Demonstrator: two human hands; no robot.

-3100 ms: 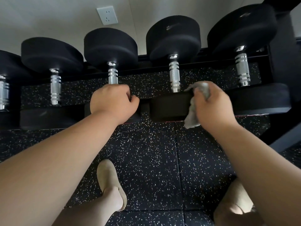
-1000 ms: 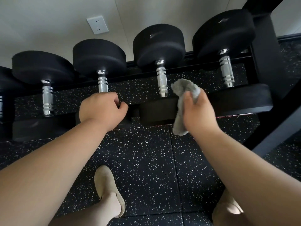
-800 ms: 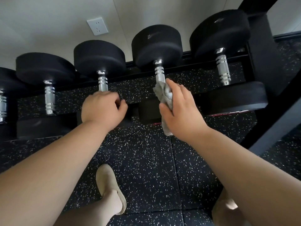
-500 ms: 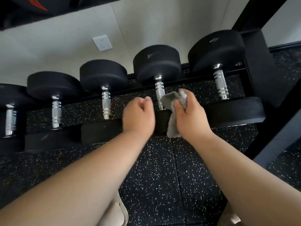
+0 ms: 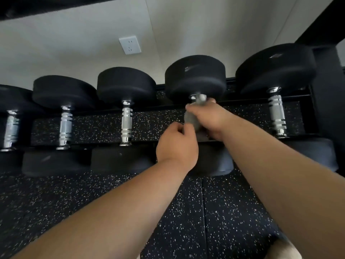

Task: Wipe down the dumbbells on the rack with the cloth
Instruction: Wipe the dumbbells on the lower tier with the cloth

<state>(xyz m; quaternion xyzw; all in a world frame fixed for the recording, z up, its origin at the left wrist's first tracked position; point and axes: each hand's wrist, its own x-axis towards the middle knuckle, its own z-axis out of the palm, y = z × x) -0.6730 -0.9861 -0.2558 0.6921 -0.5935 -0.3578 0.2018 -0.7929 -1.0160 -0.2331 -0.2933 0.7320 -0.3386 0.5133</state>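
The grey cloth [image 5: 190, 118] is soft and light, so it folds to whatever it covers. Here it is wrapped round the steel handle of the dumbbell [image 5: 195, 75] second from the right, and the right hand [image 5: 207, 116] closes its fingers around cloth and handle together, up near the far head. The left hand [image 5: 176, 146] sits just nearer, fingers curled, thumb and forefinger close to the cloth's lower end; whether it pinches the fabric or only rests by the near head I cannot tell. The dumbbell looks heavy and rigid, with thick black heads and a ribbed chrome bar that should give good purchase through the cloth. My judgement is that it is best wiped where it lies, by sliding or twisting the wrapped cloth along the bar, rather than lifted. The rack [image 5: 324, 90] holds five dumbbells in view, side by side, each with one head toward the far rail and one toward the near rail, the handle bridging the gap; the other handles [image 5: 127, 122] are bare. Speckled rubber floor [image 5: 186, 212] lies beneath, and a wall socket [image 5: 130, 45] sits on the far wall.
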